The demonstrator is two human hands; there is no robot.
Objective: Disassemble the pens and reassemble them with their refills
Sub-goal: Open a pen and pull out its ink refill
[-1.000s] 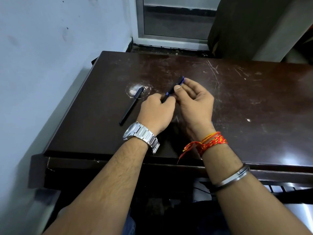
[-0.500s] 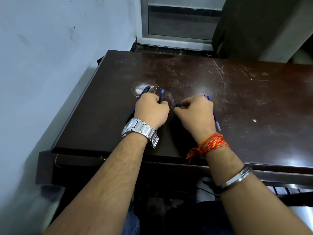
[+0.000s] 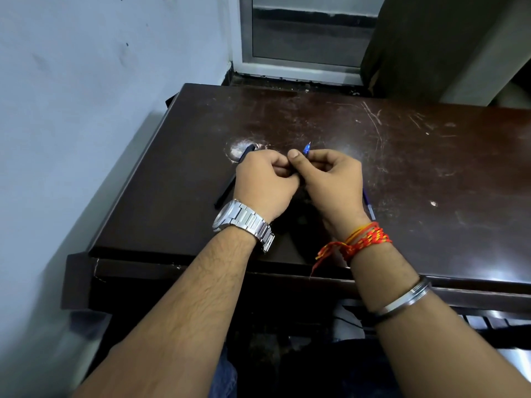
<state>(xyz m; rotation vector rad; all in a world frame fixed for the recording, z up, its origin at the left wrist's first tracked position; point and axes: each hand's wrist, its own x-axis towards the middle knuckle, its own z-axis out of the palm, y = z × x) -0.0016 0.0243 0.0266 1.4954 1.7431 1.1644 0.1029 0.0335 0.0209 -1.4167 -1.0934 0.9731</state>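
Both hands were together over the middle of the bench point(image 3: 402, 168), knuckles nearly touching. Left hand point(image 3: 263, 182) was curled into a closed grip; what it held was hidden by its own fingers, so contents can't be told. Right hand point(image 3: 330, 179) was pinched shut on a blue pen part point(image 3: 307, 147), whose pointed tip stuck out past the thumb, angled up and away from the person. Whether the two hands were gripping the same piece wasn't visible.

Black pen point(image 3: 230, 182) lay on the bench just left of the left hand, running diagonally, its far end partly behind the knuckles near a pale scuffed patch point(image 3: 238, 152) on the surface. Blue refill point(image 3: 368, 203) lay on the bench to the right of the right wrist, mostly hidden behind it, with a lighter end towards the person.

Left wrist carried a metal watch point(image 3: 244, 221). Right wrist had red and orange threads point(image 3: 362, 239), and a metal bangle point(image 3: 402, 300) further up the forearm.

Bench top was dark brown, glossy, heavily scratched. Pale wall point(image 3: 86, 81) ran along its left side; a window frame point(image 3: 298, 64) sat behind the far edge.
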